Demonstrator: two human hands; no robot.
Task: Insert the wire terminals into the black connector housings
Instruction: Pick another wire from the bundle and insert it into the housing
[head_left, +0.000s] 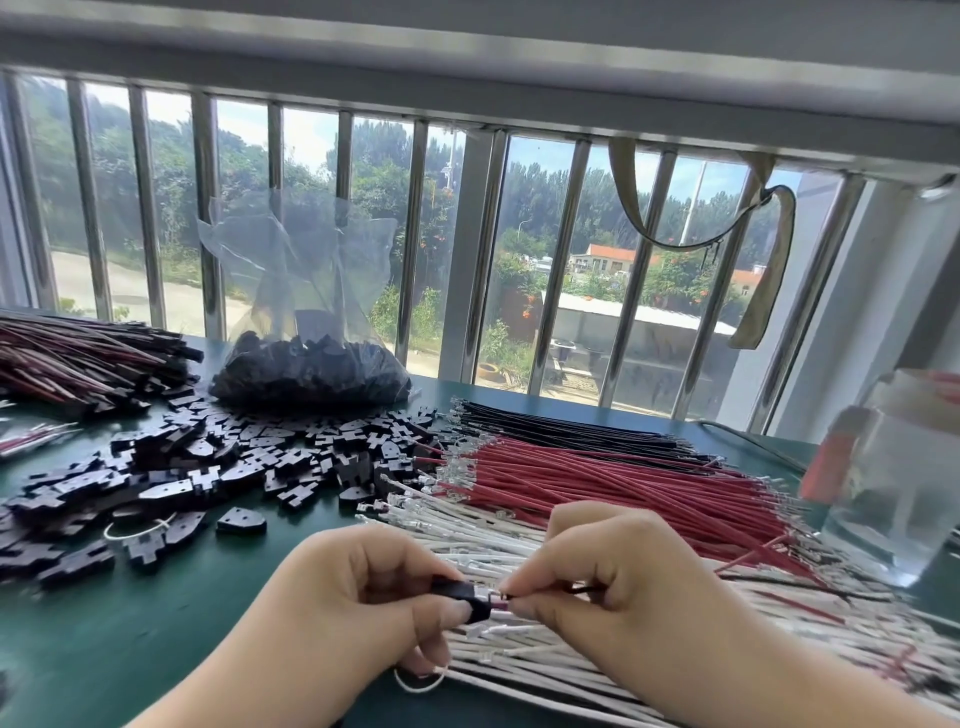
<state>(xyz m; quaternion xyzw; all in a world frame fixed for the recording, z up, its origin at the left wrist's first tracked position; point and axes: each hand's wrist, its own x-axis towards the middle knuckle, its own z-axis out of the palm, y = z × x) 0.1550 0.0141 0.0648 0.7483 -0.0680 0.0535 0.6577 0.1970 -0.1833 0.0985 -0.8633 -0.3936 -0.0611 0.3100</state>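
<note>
Nearest the camera, the left hand pinches one small black plastic connector housing between thumb and fingers, its open end turned toward the right hand, which lies just beside it and grips a thin wire close behind its metal terminal. The wire's long axis runs level from the right hand toward the left, in line with the housing's mouth, so the coming push looks to be a short straight slide leftward; the terminal tip sits at or just inside the opening, and whether it has seated cannot be told. A second, reddish lead seems to enter the housing already, though that is blurred. Both hands are clamped on their parts and nearly touching each other. Under and beyond the right hand lie three sorted spreads of loose wires on the green bench: white wires closest, red wires past them, black wires farthest, each far too many to count. Beyond the left hand lies a scattered heap of loose black housings, also uncounted, and behind it one clear plastic bag of more housings. Far out past the left hand lies one bundle of wires already fitted with housings. Off beyond the right hand stands one clear plastic container.
</note>
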